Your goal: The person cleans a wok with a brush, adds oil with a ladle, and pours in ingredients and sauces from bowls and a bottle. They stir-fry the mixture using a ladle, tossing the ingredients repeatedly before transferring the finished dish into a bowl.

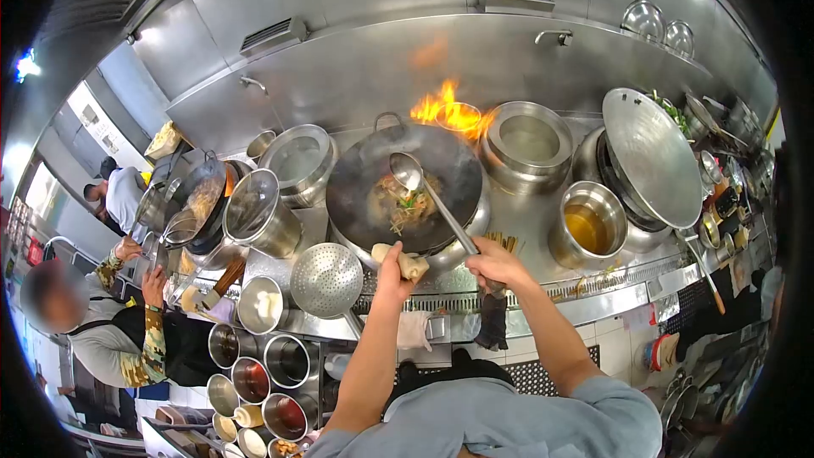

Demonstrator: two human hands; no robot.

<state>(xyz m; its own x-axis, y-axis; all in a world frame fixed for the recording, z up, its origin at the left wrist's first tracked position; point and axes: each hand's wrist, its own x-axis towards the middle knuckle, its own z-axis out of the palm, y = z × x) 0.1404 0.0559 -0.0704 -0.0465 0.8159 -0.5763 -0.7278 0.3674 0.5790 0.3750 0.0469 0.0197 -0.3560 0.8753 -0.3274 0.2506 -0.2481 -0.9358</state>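
Note:
A large dark wok [354,165] sits on the burner in front of me, with stir-fried food [403,212], green and orange bits among it, at its bottom. My left hand [392,276] is closed on a folded, cream-coloured cloth [413,266] at the wok's near rim; whether a wok handle lies under the cloth is hidden. In my right hand [498,265] is the handle of a metal ladle [407,171], gripped by closed fingers. The ladle's bowl hangs over the food. Flames [449,110] rise behind the wok's far right edge.
A perforated strainer [327,280] lies left of the wok, near several sauce pots [286,360]. Lidded pots [527,140] flank the burner. On the right stand a pot of yellowish liquid [589,229] and a tilted wok [651,161]. Another person [127,335] works at left.

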